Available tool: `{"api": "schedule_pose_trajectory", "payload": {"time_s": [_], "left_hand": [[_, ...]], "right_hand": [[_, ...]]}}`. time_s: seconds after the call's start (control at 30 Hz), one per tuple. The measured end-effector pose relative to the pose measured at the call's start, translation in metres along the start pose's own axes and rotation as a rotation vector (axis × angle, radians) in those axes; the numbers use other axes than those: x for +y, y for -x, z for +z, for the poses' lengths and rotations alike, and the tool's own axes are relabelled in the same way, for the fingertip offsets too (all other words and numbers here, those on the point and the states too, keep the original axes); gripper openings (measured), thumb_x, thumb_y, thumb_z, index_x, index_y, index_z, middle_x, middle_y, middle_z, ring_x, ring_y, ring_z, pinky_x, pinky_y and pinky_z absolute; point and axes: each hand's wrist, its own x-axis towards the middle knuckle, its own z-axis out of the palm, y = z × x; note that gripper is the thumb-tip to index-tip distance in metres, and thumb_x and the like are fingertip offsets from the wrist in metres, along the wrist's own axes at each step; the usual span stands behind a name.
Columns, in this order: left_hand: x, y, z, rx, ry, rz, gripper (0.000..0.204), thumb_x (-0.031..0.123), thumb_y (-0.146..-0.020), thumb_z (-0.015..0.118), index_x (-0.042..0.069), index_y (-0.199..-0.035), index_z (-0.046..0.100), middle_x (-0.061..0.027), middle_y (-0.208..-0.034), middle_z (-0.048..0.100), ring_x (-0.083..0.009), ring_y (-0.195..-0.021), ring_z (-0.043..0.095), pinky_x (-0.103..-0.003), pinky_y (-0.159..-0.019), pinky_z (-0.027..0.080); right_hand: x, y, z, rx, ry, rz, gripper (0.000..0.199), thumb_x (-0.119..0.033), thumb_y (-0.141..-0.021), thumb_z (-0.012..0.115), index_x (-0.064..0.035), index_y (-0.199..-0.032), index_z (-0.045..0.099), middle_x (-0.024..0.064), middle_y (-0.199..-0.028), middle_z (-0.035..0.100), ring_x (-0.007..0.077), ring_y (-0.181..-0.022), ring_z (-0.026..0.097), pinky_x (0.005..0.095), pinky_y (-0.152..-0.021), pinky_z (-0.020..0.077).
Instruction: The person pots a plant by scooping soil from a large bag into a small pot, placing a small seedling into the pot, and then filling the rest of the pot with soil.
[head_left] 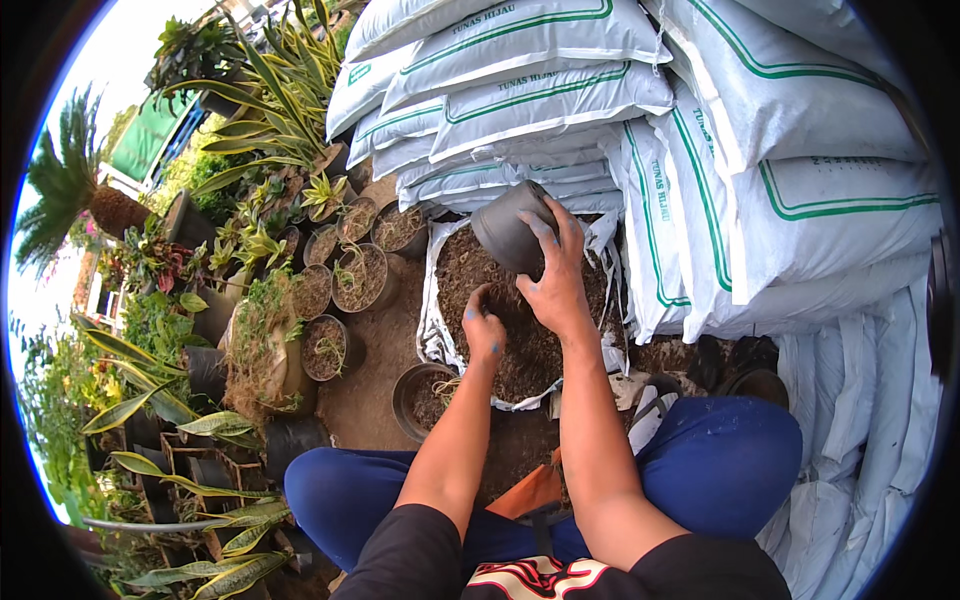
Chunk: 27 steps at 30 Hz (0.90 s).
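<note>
A black plastic plant pot [507, 228] is tilted above an opened white sack [437, 290] full of dark brown soil [465, 258]. My right hand [560, 270] grips the pot from its right side, fingers spread along its wall and thumb lower down. Just below the pot, my left hand [484, 328] is low over the soil, its fingers curled inward. Those fingers are dark with soil and blend into it, so what they hold, if anything, is hidden. By my left forearm stands another black pot [408, 400] with soil and a drooping plant.
Stacked white sacks [540, 100] with green lines rise behind the soil, and more sacks [790, 220] stand at the right. Several small potted plants [362, 278] cluster on the left, beside snake plants [150, 375]. Something orange [530, 492] lies between my blue-clad legs.
</note>
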Motion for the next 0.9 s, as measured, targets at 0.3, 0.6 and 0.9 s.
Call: {"api": "schedule_pose_trajectory", "payload": {"time_s": [0.3,0.6,0.9], "left_hand": [[0.003,-0.052,0.007,0.129,-0.315,-0.090,0.052,0.028,-0.100,0.062,0.016,-0.150,0.052,-0.0182,-0.169,0.024,-0.0395,-0.157,0.013,-0.057,-0.124,0.018],[-0.016,-0.038,0.041,-0.042,0.240,-0.146,0.049,0.041,-0.110,0.043,0.010,-0.144,0.060,-0.0191,-0.164,0.036,-0.0381,-0.151,0.034,-0.049,-0.121,0.031],[0.047,-0.028,0.023,-0.328,0.227,-0.060,0.048,0.031,-0.110,0.043,0.002,-0.145,0.058,-0.0209,-0.148,0.057,-0.0316,-0.138,0.051,-0.042,-0.115,0.038]], "right_hand": [[0.044,0.015,0.018,0.081,0.143,0.314,0.090,-0.003,-0.064,0.083,-0.0145,-0.146,0.049,0.0211,-0.154,0.039,0.0442,-0.140,0.038,0.0524,-0.116,0.0363],[0.079,0.041,0.044,-0.027,0.106,0.858,0.088,-0.033,-0.066,0.086,-0.0083,-0.145,0.056,0.0212,-0.141,0.055,0.0375,-0.127,0.058,0.0469,-0.107,0.0473],[0.106,0.043,0.061,0.200,-0.281,0.907,0.085,-0.021,-0.072,0.085,0.0002,-0.146,0.050,0.0168,-0.129,0.065,0.0284,-0.112,0.065,0.0374,-0.091,0.0525]]}}
